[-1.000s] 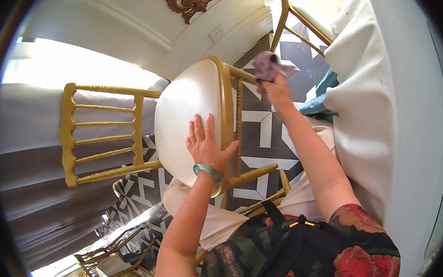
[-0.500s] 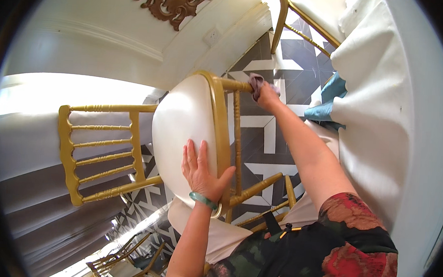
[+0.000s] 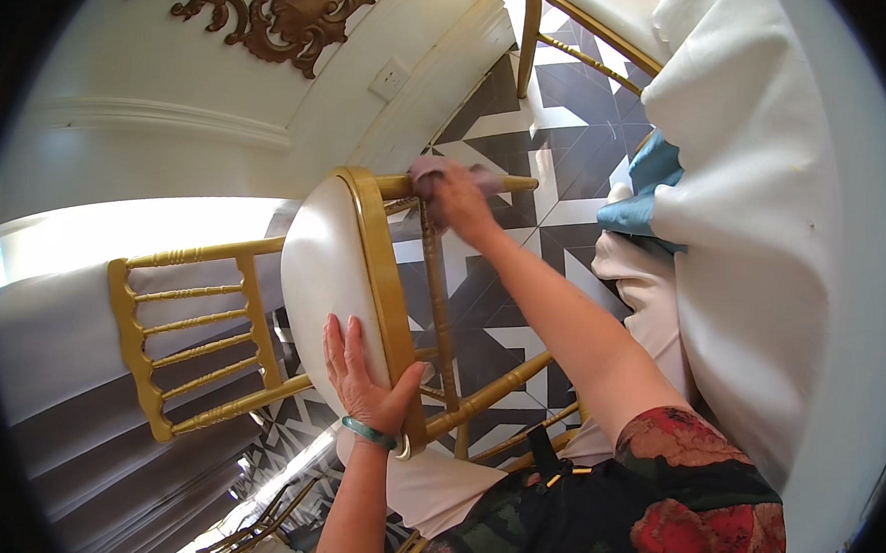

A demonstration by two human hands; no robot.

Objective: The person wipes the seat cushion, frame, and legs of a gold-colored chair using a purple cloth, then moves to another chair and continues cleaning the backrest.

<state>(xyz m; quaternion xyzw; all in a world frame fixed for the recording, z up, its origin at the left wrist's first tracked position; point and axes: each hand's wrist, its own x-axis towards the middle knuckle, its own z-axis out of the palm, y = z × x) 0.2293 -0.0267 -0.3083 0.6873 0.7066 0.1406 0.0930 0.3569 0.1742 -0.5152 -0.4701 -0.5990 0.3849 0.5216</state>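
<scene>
- The floor is dark and white.
- Over it, the gold chair is tilted; its seat is pale, shiny.
- The left hand lies on the seat, thumb spread.
- The right hand is closed around a mauve cloth, on one leg.

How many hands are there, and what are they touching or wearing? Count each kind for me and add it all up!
Hands: 2 (left hand, right hand)
Purplish cloth: 1
Green bangle: 1
Gold chair with white seat: 1
Total: 5
</scene>
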